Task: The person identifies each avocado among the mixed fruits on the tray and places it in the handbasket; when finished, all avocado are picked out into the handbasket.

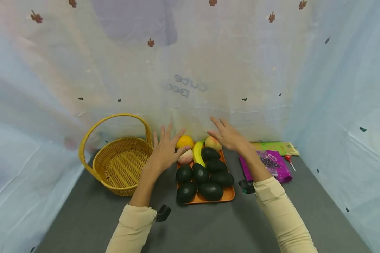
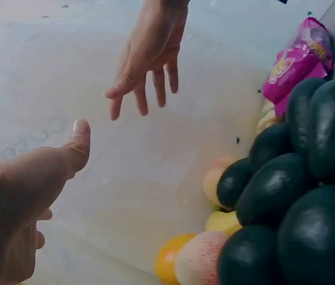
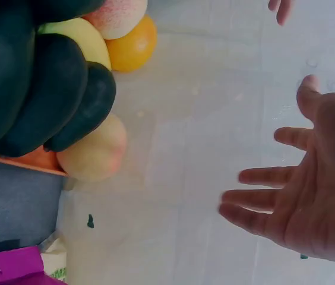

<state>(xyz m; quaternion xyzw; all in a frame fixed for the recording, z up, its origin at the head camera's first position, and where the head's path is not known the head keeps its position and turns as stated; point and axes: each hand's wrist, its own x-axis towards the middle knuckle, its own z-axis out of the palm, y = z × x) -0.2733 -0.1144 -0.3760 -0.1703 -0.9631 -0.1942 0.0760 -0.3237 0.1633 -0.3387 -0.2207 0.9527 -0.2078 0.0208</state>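
Both bare hands hover with fingers spread, holding nothing. In the head view the left hand (image 1: 165, 151) is over the left side of an orange tray (image 1: 228, 194), close to an orange (image 1: 184, 141) and a pinkish peach (image 1: 186, 157). My right hand (image 1: 229, 136) is above the tray's far right corner, overlapping a pale peach (image 1: 213, 143). Between them lies a yellow banana (image 1: 197, 153). Several dark green avocados (image 1: 210, 191) fill the near and right parts of the tray. Both wrist views show the hands raised apart from the fruit (image 2: 200, 258), (image 3: 93, 148).
A yellow wicker basket (image 1: 126, 165) with a tall handle stands left of the tray. To the right lie a purple snack bag (image 1: 272, 165), a green-yellow packet (image 1: 273, 147) and a red lollipop (image 1: 288, 158). A pale sheet (image 1: 190, 63) hangs behind the grey table (image 1: 202, 225).
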